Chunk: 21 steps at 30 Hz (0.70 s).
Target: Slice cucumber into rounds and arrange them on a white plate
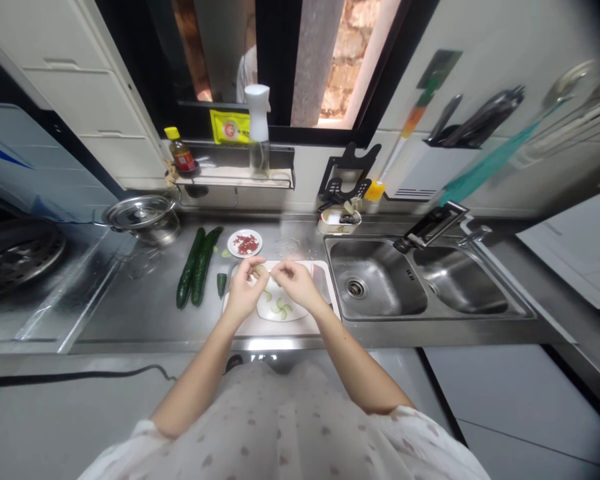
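Pinched between the fingertips of my left hand [247, 288] is a thin pale-green cucumber slice [261, 270]. My right hand [296, 283] is closed close beside it, fingertips together; what they hold is too small to make out. Below both hands a white plate [265, 313] carries several curved cucumber slices [281, 308] set in a pinwheel. It rests on a white cutting board [325, 327]. Left of the board lies a dark-green cucumber end [221, 285], and past it two whole cucumbers [191, 268] side by side. A small white dish [231, 248] with red bits stands just behind my left hand.
The double steel sink [377, 280] with its black faucet [430, 227] is to the right. A lidded steel pot [155, 223] stands at the back left. Along the wall are a shelf [230, 179] with bottles and a knife holder [430, 170].
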{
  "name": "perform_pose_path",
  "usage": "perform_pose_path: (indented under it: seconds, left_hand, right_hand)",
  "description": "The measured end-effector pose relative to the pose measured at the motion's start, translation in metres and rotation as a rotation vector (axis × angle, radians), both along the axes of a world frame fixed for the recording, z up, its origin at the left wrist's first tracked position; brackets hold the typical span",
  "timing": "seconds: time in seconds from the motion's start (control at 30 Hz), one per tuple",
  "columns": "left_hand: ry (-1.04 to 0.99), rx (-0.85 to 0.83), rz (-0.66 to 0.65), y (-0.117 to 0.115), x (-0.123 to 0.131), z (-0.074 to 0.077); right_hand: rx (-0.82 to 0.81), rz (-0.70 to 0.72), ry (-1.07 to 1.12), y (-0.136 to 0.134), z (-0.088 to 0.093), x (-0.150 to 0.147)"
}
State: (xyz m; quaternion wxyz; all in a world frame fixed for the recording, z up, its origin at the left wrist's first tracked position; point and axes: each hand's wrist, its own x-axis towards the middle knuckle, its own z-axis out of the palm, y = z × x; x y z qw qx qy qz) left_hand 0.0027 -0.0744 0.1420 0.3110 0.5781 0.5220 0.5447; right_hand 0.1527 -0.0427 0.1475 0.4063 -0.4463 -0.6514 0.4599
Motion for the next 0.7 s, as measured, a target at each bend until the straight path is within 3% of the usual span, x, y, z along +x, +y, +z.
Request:
perform_pose_path:
  seconds: [0.23,0.4,0.53,0.7]
  left_hand:
    - [0.043,-0.041,0.011,0.0,0.001,-0.009]
    - [-0.049,-0.133,0.012,0.004,-0.002,-0.018]
    - [-0.059,-0.208,0.034,0.009,-0.005,-0.034]
    - [0.078,-0.276,0.08,0.013,-0.008,-0.058]
  right_hand:
    - [0.014,0.006,-0.084,0.006,-0.008,0.0]
    - [-0.036,0.029,-0.164,0.013,-0.02,0.002]
    - [-0.025,0.063,-0.291,0.022,-0.032,0.004]
    - [-0.002,0.126,-0.504,0.032,-0.046,0.004]
